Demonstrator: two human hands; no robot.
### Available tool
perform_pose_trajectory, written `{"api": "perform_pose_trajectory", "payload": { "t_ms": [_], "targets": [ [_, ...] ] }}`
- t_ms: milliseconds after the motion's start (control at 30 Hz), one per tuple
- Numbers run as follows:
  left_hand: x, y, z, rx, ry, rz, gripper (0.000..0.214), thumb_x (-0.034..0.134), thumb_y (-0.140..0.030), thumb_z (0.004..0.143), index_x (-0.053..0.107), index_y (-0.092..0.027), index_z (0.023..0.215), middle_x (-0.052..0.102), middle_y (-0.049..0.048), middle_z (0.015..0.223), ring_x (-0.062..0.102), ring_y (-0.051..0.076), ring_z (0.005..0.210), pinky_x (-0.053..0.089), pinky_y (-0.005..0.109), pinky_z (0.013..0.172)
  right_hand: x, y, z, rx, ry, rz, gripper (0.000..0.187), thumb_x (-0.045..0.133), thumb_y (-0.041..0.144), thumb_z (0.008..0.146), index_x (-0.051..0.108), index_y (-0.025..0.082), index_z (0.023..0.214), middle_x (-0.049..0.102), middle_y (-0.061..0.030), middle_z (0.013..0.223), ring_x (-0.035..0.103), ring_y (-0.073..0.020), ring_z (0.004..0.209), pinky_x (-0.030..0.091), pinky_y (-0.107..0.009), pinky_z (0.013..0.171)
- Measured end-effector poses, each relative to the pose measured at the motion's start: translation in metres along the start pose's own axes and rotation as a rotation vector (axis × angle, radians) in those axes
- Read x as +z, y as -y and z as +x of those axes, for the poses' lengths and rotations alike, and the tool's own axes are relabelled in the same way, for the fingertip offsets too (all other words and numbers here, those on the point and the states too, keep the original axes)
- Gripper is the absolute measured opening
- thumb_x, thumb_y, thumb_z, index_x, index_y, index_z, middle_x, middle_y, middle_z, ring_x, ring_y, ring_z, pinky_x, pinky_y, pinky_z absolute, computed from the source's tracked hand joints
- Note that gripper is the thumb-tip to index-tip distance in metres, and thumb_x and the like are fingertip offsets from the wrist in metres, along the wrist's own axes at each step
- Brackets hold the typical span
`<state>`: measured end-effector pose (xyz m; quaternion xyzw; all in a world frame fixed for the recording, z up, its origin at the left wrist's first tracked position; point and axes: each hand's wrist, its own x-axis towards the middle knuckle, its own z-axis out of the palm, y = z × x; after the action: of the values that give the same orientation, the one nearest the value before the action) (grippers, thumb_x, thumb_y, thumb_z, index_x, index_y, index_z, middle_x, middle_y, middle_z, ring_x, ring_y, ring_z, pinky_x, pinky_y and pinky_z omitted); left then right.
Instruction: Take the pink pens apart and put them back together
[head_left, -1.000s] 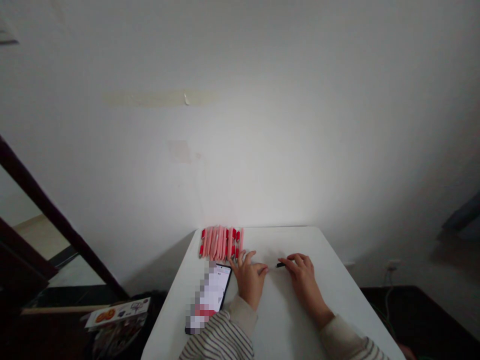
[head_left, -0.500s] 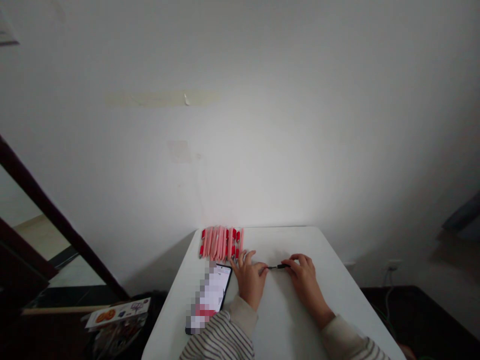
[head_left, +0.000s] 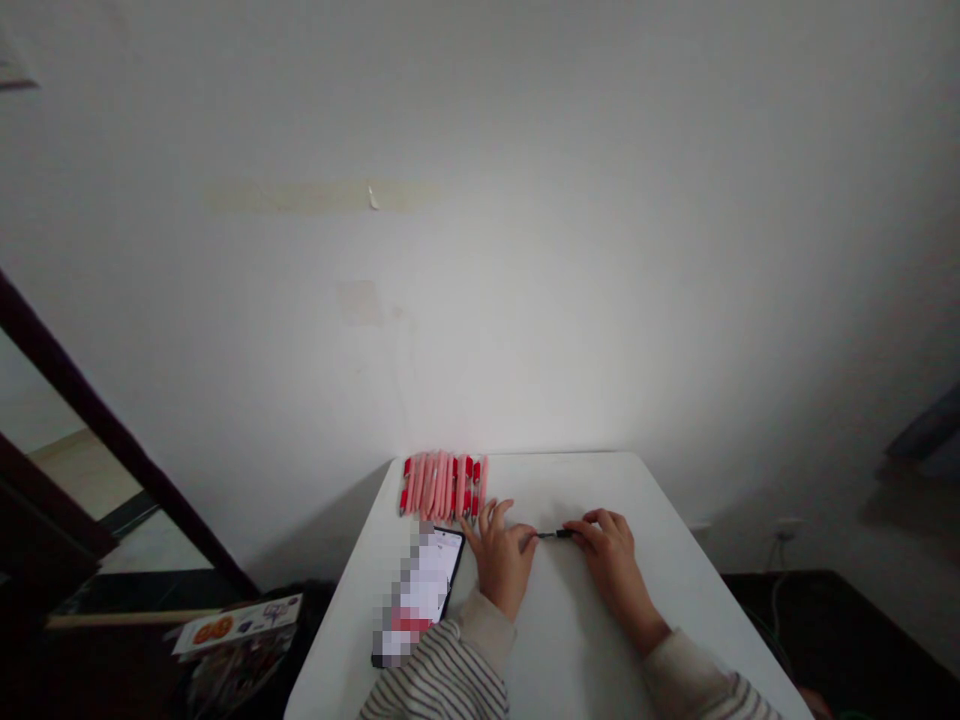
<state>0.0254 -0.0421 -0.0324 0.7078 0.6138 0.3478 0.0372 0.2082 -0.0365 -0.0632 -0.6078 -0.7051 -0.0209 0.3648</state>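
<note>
A thin pen (head_left: 553, 534) with a dark end lies level between my two hands, just over the white table. The thumb and forefinger of my left hand (head_left: 501, 562) pinch its left end, while the other fingers of that hand fan out. At the dark right end, the fingertips of my right hand (head_left: 611, 562) are closed on it. My fingers cover both ends of the pen. Beyond my left hand lies a row of pink and red pens (head_left: 442, 487), side by side near the table's far left corner.
A phone (head_left: 427, 590) with a lit screen lies on the white table (head_left: 570, 640), left of my left forearm. The table's far edge meets a pale wall (head_left: 525, 300). On the floor at left stands a dark bag or bin holding a printed box (head_left: 238, 625).
My right fingertips have shifted slightly left along the dark end of the pen. My left hand keeps its pinch in nearly the same place.
</note>
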Motion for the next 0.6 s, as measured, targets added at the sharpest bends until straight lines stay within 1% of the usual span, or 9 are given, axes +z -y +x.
{"api": "perform_pose_trajectory", "payload": {
  "t_ms": [300, 400, 600],
  "targets": [
    [0.0018, 0.0009, -0.0012, 0.018, -0.056, 0.022, 0.009, 0.064, -0.027, 0.075, 0.071, -0.031, 0.079, 0.055, 0.0003, 0.125, 0.040, 0.027, 0.127, 0.005, 0.067, 0.109, -0.0017, -0.0002, -0.0005, 0.046, -0.012, 0.000, 0.025, 0.052, 0.024, 0.084, 0.072, 0.035, 0.094, 0.061, -0.0057, 0.097, 0.051, -0.0244, 0.097, 0.042, -0.041, 0.088],
    [0.0003, 0.0009, -0.0011, 0.015, -0.077, 0.015, 0.009, 0.064, -0.027, 0.075, 0.070, -0.031, 0.080, 0.055, 0.0008, 0.124, 0.041, 0.026, 0.125, 0.008, 0.065, 0.109, -0.0022, -0.0001, -0.0003, 0.059, -0.022, 0.004, 0.025, 0.051, 0.024, 0.084, 0.072, 0.033, 0.094, 0.061, -0.0062, 0.097, 0.051, -0.0248, 0.097, 0.042, -0.040, 0.087],
    [-0.0036, 0.0003, 0.0007, -0.007, -0.128, 0.005, 0.008, 0.062, -0.023, 0.075, 0.069, -0.024, 0.079, 0.056, 0.0055, 0.118, 0.046, 0.025, 0.118, 0.019, 0.058, 0.108, -0.0002, -0.0044, -0.0001, 0.092, -0.060, 0.014, 0.026, 0.050, 0.024, 0.085, 0.072, 0.029, 0.097, 0.061, -0.0077, 0.096, 0.051, -0.0257, 0.097, 0.042, -0.039, 0.087]
  ]
}}
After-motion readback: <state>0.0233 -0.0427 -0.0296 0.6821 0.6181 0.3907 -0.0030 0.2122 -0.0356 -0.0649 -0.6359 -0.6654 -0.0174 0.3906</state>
